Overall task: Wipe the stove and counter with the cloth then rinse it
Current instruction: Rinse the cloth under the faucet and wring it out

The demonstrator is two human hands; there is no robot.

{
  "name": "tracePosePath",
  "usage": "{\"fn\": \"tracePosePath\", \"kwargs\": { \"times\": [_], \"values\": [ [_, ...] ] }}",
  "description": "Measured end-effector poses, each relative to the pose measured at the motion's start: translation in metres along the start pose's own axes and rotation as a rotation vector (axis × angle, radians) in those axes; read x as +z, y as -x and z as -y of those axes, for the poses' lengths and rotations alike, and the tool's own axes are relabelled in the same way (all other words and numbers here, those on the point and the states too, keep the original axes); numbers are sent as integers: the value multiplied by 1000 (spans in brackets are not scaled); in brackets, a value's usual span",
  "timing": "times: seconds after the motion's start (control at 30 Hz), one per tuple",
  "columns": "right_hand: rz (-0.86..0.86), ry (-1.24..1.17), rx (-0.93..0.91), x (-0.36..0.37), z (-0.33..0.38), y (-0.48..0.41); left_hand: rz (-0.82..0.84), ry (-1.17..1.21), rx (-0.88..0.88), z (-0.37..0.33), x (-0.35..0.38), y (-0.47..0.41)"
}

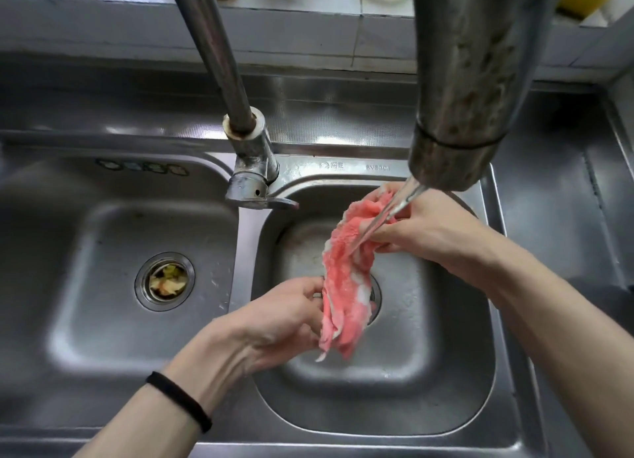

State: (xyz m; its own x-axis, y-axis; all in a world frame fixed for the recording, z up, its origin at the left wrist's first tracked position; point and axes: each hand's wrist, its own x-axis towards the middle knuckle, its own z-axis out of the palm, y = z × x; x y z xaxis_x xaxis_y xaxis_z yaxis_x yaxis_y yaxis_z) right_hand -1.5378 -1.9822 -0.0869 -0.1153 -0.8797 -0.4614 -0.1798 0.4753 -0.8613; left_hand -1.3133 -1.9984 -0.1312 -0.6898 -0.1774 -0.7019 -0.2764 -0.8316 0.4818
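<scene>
Rinse | my R hand (429, 231) grips pink cloth (343, 286) top under tap stream (391, 210) | L hand (284, 317) pinches lower edge | axis upper-right to lower-centre

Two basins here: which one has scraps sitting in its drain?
The left basin: its drain strainer holds yellowish scraps. In the right basin, the drain is mostly hidden behind the pink cloth.

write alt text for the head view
Two hands hold a pink cloth under running water from the tap over the right basin of a steel double sink. The right hand grips its top, the left hand its lower end. Food scraps sit in the left drain.
</scene>
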Motion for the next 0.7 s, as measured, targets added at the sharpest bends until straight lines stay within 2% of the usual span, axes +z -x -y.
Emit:
{"fn": "tracePosePath", "kwargs": {
  "times": [0.2,0.37,0.5,0.7],
  "values": [
    [-158,141,29,11,-8,-2,138,336,-46,-6,2,2],
    [-339,354,-54,38,-3,21,162,444,-64,-6,4,0],
    [-347,362,-177,61,0,42,154,522,-3,-7,6,1],
    [-235,377,-281,69,-8,73,-21,535,28,-10,9,-7]
  ]
}}
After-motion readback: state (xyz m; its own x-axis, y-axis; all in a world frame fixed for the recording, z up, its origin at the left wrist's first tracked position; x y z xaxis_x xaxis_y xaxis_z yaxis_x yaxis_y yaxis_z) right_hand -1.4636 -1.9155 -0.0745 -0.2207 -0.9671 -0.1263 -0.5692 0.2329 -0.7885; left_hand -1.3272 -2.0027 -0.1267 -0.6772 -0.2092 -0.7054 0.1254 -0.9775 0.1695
